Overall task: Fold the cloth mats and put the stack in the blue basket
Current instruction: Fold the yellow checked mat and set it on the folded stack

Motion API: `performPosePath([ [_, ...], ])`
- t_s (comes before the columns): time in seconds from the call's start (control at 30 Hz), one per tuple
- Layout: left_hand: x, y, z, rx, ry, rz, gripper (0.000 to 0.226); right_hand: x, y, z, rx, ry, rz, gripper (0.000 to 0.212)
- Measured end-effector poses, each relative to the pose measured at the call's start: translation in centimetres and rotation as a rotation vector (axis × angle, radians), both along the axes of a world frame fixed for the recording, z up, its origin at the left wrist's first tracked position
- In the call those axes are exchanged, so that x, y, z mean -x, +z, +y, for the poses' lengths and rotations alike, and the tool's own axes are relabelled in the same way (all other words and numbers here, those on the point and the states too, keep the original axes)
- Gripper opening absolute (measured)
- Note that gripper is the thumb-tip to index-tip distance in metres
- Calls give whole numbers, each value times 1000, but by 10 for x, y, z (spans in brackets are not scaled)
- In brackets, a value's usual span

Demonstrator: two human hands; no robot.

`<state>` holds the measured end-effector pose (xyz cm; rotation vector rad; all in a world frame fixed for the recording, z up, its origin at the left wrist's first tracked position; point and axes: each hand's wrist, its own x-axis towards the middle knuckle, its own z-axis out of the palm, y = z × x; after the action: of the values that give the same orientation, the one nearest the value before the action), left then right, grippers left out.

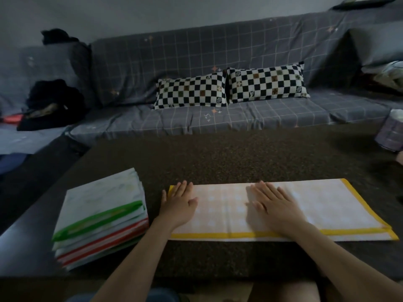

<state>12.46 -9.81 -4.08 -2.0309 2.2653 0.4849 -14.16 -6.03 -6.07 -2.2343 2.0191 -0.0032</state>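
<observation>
Item: yellow-edged mat (305,205), thin checked cloth, long rectangle, folded once by the look of its doubled near edge; lies flat on the dark speckled table (218,158).
Left hand (180,204): fingers straight, palm down on the mat's left end.
Right hand (277,205): likewise flat, mid-mat; probably smoothing the fold.
Stack (100,216): folded mats, green and red borders, just left.
Blue basket: not in view.
</observation>
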Motion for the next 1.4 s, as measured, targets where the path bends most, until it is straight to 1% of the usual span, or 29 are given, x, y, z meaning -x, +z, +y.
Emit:
performPosePath([
  [0.1,2,19,-9,-27,13,7,63,-10,6,0,-2,5,-58,54],
  [0.17,4,28,-17,-8,27,28,63,-24,13,-1,28,62,-132,52],
  [0.27,4,36,-27,18,12,67,53,-47,20,-3,30,139,-268,49],
  [0.33,4,39,-33,18,9,66,48,-54,24,-4,-44,100,-269,60],
  [0.43,2,45,-40,-22,11,29,49,-55,29,-6,-156,40,-264,79],
  [0.57,-4,62,-45,-114,51,14,34,-53,30,-6,-205,56,-234,88],
  [0.67,-16,77,-47,-171,71,18,32,-56,30,-5,-222,66,-196,97],
  [0.73,-24,85,-48,-192,117,130,32,-58,32,-4,-243,74,-194,100],
  [0.83,-30,93,-46,-204,213,392,28,-57,33,-1,-270,79,-207,103],
  [0.87,-29,95,-45,-206,245,490,27,-57,34,0,-282,81,-214,105],
  [0.93,-26,98,-46,-228,332,741,34,-57,34,4,-306,75,-228,107],
  [1.0,-18,103,-46,-247,379,926,37,-59,33,6,-299,68,-254,110],
  [1.07,-5,109,-43,-239,364,1006,29,-60,28,7,-264,60,-267,107],
  [1.13,11,116,-37,-222,333,1039,26,-59,30,14,-201,63,-286,97],
  [1.17,19,119,-35,-207,319,1048,27,-58,33,18,-157,58,-329,86],
  [1.2,28,121,-33,-200,306,1061,27,-54,35,23,-115,16,-416,72],
  [1.23,38,123,-32,-199,300,1075,27,-48,38,27,-92,-70,-550,61],
  [1.3,58,124,-29,-205,296,1096,23,-33,38,35,-35,-244,-851,56],
  [1.33,69,124,-27,-206,301,1106,21,-26,39,38,2,-292,-968,54],
  [1.4,90,118,-27,-203,309,1117,22,-13,40,42,46,-332,-1096,47],
])
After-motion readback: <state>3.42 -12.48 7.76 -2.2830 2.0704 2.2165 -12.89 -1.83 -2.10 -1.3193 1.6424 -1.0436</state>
